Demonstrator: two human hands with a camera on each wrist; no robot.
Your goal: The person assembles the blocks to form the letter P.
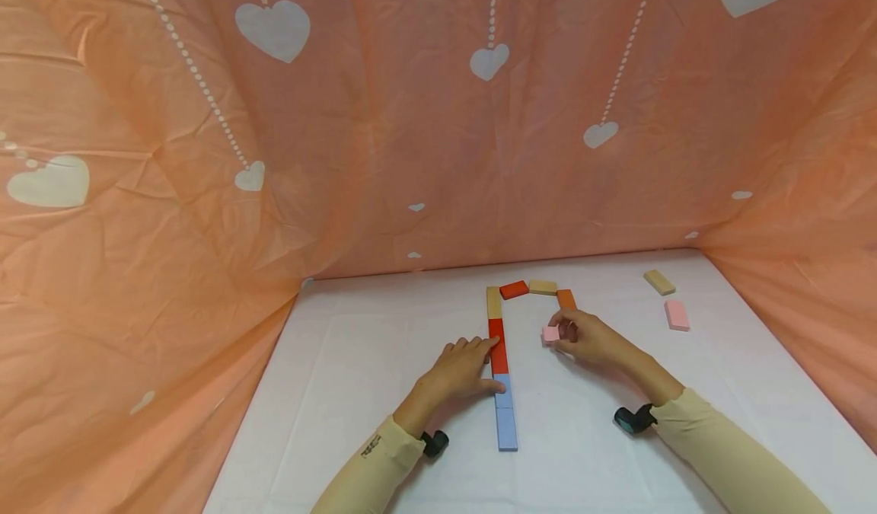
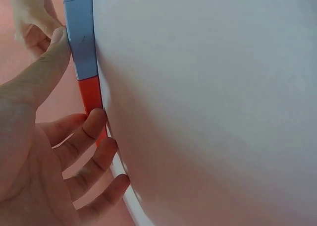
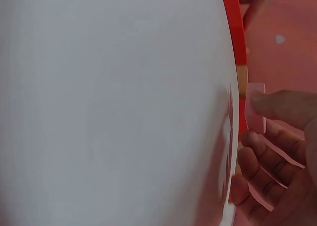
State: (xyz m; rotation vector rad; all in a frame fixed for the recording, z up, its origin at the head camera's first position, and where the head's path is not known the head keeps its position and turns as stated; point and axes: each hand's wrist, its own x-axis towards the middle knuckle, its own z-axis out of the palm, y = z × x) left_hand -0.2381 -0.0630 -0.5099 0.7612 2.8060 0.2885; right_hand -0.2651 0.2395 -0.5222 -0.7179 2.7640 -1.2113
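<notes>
My right hand (image 1: pixel 591 339) pinches a small pink block (image 1: pixel 550 335) between thumb and fingers, just above or at the white table; the right wrist view shows the thumb on the pink block (image 3: pixel 256 109). Left of it, my left hand (image 1: pixel 457 369) touches a straight row of blocks, fingertips at the red blocks (image 1: pixel 499 350) and thumb at the light blue blocks (image 1: pixel 506 426). A wooden block (image 1: pixel 494 303) tops that row. From there a red block (image 1: pixel 514 290), another wooden block (image 1: pixel 543 288) and an orange block (image 1: pixel 566 299) continue rightward, the orange one partly hidden by my right hand.
A loose wooden block (image 1: pixel 659 282) and a pink block (image 1: pixel 677 315) lie at the right back of the white table (image 1: pixel 356 392). An orange curtain (image 1: pixel 411 133) with white hearts hangs behind and at both sides. Dark wrist cameras sit near both sleeves.
</notes>
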